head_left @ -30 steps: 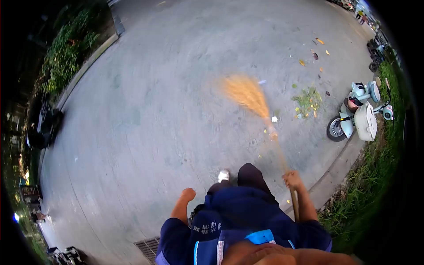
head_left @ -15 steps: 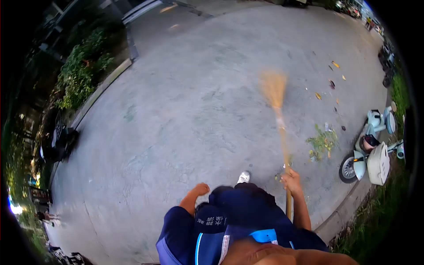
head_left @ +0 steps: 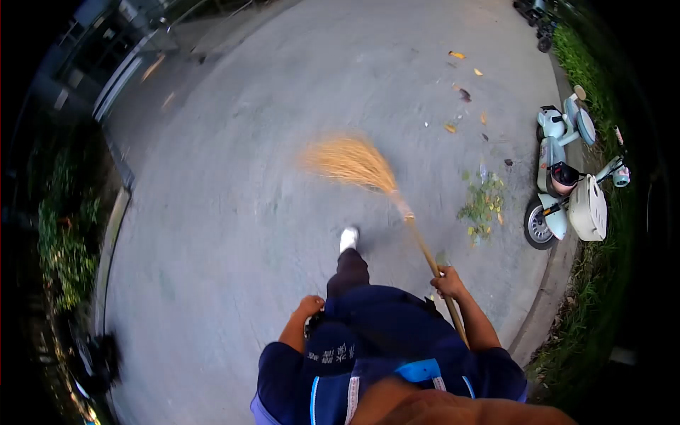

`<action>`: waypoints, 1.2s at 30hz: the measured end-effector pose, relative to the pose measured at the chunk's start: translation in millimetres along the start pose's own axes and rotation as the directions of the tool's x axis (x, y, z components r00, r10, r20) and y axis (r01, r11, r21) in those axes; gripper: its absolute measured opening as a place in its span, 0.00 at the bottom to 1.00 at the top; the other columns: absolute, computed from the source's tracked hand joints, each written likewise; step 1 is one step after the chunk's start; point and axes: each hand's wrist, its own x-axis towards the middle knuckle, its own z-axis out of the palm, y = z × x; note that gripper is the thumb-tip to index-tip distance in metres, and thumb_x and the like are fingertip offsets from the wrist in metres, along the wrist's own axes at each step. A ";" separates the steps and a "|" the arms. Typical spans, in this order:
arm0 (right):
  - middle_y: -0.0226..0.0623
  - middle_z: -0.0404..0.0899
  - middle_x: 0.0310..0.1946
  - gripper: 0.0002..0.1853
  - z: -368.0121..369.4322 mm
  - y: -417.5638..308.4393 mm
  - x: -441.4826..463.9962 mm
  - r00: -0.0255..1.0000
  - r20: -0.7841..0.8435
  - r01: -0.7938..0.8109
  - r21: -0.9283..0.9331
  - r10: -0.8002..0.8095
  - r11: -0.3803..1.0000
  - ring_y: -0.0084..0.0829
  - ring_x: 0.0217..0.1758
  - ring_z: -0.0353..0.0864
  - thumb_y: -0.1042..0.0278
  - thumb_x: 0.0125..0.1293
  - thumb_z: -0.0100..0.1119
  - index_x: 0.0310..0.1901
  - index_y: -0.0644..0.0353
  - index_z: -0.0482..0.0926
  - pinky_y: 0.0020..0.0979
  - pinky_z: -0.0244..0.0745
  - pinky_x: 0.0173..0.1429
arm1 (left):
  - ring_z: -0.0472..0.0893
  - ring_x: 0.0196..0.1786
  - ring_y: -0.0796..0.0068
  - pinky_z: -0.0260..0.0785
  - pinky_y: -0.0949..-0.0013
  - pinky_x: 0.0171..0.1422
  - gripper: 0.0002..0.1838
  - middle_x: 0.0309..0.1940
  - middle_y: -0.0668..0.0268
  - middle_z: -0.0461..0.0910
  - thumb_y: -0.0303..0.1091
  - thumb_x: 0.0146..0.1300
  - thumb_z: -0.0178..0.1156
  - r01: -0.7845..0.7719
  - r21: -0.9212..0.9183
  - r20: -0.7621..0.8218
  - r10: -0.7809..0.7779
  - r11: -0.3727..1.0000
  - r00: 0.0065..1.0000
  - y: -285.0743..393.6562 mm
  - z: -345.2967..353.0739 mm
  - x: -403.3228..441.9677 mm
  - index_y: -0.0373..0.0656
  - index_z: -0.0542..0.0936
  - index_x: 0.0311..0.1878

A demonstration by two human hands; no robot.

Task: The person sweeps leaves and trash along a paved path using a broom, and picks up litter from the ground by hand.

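My right hand is closed round the wooden handle of a broom, held out ahead on my right side. Straw-coloured bristles fan out to the left over the pavement, their tips blurred by motion. I cannot tell whether they touch the ground. Beside my dark clothing, my left hand has its fingers curled in; whatever may be inside is hidden. A small heap of green and yellow leaves lies to the right of the broom. Farther off, loose yellow and brown leaves are scattered.
A pale blue scooter with a white box stands along the right kerb, with grass behind it. On the left, another kerb borders shrubs. A dark vehicle is low on the left. My white shoe is forward.
The bristles have swung left, tilting the broom handle. My view has turned and moved forward, bringing the leaf heap and scooter closer to the middle. One leg now extends farther forward.
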 end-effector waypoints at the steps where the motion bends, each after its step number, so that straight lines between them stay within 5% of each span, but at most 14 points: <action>1: 0.33 0.68 0.13 0.07 -5.1 -13.1 34.7 0.998 -0.032 0.053 -0.028 -0.054 0.998 0.24 0.12 0.69 0.77 0.49 0.53 0.32 0.64 0.70 0.27 0.65 0.13 | 0.80 0.34 0.66 0.70 0.66 0.42 0.13 0.29 0.62 0.81 0.45 0.50 0.54 -0.065 0.097 -0.030 0.068 0.993 0.997 0.7 -22.3 26.1 0.48 0.82 0.31; 3: 0.31 0.66 0.13 0.05 -13.5 -66.9 76.6 0.996 -0.077 0.056 0.125 -0.047 0.991 0.23 0.11 0.67 0.77 0.50 0.52 0.31 0.64 0.70 0.27 0.65 0.13 | 0.79 0.39 0.61 0.70 0.63 0.45 0.15 0.32 0.59 0.80 0.44 0.51 0.51 0.003 0.016 0.077 -0.004 1.000 0.997 30.6 -86.0 60.4 0.46 0.81 0.32; 5: 0.30 0.66 0.13 0.06 -23.1 -125.7 93.6 0.991 -0.117 0.085 0.248 -0.058 0.965 0.22 0.11 0.66 0.77 0.51 0.52 0.33 0.63 0.71 0.26 0.65 0.13 | 0.76 0.44 0.56 0.68 0.58 0.50 0.17 0.39 0.58 0.78 0.45 0.54 0.49 -0.092 0.350 -0.056 0.119 0.932 0.991 73.0 -146.5 97.0 0.46 0.80 0.36; 9: 0.29 0.66 0.13 0.11 -41.1 -215.9 99.0 0.981 -0.184 0.147 0.447 -0.070 0.882 0.20 0.12 0.65 0.77 0.53 0.52 0.40 0.62 0.71 0.25 0.64 0.14 | 0.76 0.45 0.55 0.68 0.58 0.51 0.16 0.38 0.55 0.78 0.45 0.55 0.49 -0.249 0.333 -0.091 0.294 0.910 0.951 146.7 -235.3 189.1 0.48 0.79 0.39; 13: 0.30 0.66 0.15 0.17 -43.4 -214.7 121.6 0.982 -0.166 0.152 0.411 -0.090 0.899 0.21 0.12 0.67 0.75 0.54 0.51 0.47 0.62 0.66 0.24 0.64 0.14 | 0.76 0.45 0.54 0.68 0.59 0.51 0.15 0.39 0.55 0.78 0.42 0.54 0.47 -0.421 0.417 0.108 0.416 0.806 0.903 233.2 -254.6 274.7 0.46 0.79 0.38; 16: 0.29 0.66 0.14 0.07 -53.9 -195.0 141.7 0.988 -0.149 0.095 0.464 -0.028 0.881 0.21 0.13 0.67 0.72 0.54 0.54 0.34 0.59 0.67 0.26 0.65 0.15 | 0.76 0.44 0.55 0.68 0.61 0.50 0.16 0.38 0.55 0.78 0.44 0.54 0.50 -0.568 0.375 0.208 0.531 0.732 0.821 299.6 -256.2 311.9 0.45 0.79 0.38; 18: 0.33 0.71 0.16 0.07 -70.6 -133.6 192.3 0.984 -0.147 -0.066 0.210 0.099 0.975 0.24 0.15 0.70 0.69 0.53 0.55 0.33 0.60 0.72 0.28 0.69 0.19 | 0.77 0.43 0.56 0.68 0.62 0.49 0.17 0.37 0.55 0.78 0.45 0.54 0.52 -0.655 0.330 0.273 0.596 0.680 0.755 351.4 -261.2 331.4 0.45 0.79 0.39; 19: 0.40 0.76 0.20 0.10 -79.1 -103.0 214.0 0.950 -0.294 -0.164 -0.187 0.104 0.969 0.30 0.19 0.76 0.65 0.53 0.56 0.31 0.63 0.77 0.31 0.73 0.26 | 0.77 0.42 0.57 0.68 0.63 0.48 0.17 0.36 0.56 0.79 0.46 0.54 0.53 -0.667 0.335 0.304 0.594 0.665 0.745 367.1 -262.2 335.0 0.44 0.79 0.39; 21: 0.45 0.79 0.25 0.13 -100.4 -95.0 229.4 0.906 -0.421 -0.259 -0.463 0.046 0.848 0.36 0.25 0.79 0.61 0.52 0.56 0.31 0.64 0.80 0.34 0.75 0.32 | 0.78 0.42 0.59 0.68 0.65 0.48 0.16 0.37 0.56 0.79 0.42 0.54 0.55 -0.665 0.236 0.409 0.548 0.709 0.729 423.6 -275.7 317.9 0.43 0.78 0.42; 25: 0.47 0.78 0.27 0.15 -150.1 -189.6 197.7 0.816 -0.325 -0.525 -0.069 0.478 0.848 0.41 0.31 0.79 0.57 0.52 0.56 0.29 0.62 0.80 0.39 0.74 0.37 | 0.76 0.43 0.57 0.68 0.64 0.49 0.20 0.39 0.55 0.77 0.38 0.51 0.58 -0.832 0.204 0.565 0.632 0.515 0.530 515.0 -272.0 341.6 0.40 0.74 0.48; 27: 0.46 0.79 0.29 0.14 -152.4 -206.5 185.2 0.739 -0.651 -0.398 -0.214 0.174 0.892 0.43 0.36 0.78 0.56 0.52 0.57 0.29 0.60 0.80 0.40 0.73 0.40 | 0.74 0.46 0.54 0.66 0.61 0.51 0.28 0.44 0.51 0.74 0.38 0.47 0.61 -0.918 0.261 0.598 0.696 0.299 0.396 568.2 -252.8 345.0 0.40 0.69 0.54; 30: 0.45 0.78 0.26 0.15 -149.6 -263.6 191.7 0.728 -0.664 -0.427 -0.240 0.173 0.872 0.45 0.35 0.78 0.54 0.54 0.56 0.26 0.59 0.79 0.43 0.72 0.37 | 0.70 0.50 0.50 0.61 0.53 0.53 0.36 0.50 0.45 0.66 0.39 0.45 0.63 -0.950 0.244 0.661 0.751 -0.195 0.016 647.8 -218.4 343.2 0.42 0.62 0.59; 33: 0.44 0.78 0.26 0.10 -139.6 -322.5 201.0 0.630 -0.745 -0.437 -0.110 0.217 0.893 0.43 0.34 0.78 0.60 0.54 0.55 0.26 0.56 0.79 0.41 0.72 0.37 | 0.73 0.47 0.52 0.59 0.52 0.55 0.30 0.45 0.47 0.71 0.39 0.46 0.63 -0.892 -0.011 0.774 0.561 -0.451 -0.294 685.1 -178.5 337.5 0.45 0.67 0.55; 36: 0.44 0.78 0.25 0.08 -112.9 -345.8 215.9 0.322 -0.917 -0.508 0.044 0.237 0.860 0.43 0.34 0.78 0.63 0.55 0.54 0.29 0.57 0.79 0.40 0.72 0.37 | 0.75 0.42 0.52 0.64 0.53 0.48 0.23 0.33 0.51 0.76 0.42 0.47 0.62 -0.876 -0.253 0.944 0.094 -0.410 -0.317 686.4 -160.6 354.8 0.40 0.73 0.45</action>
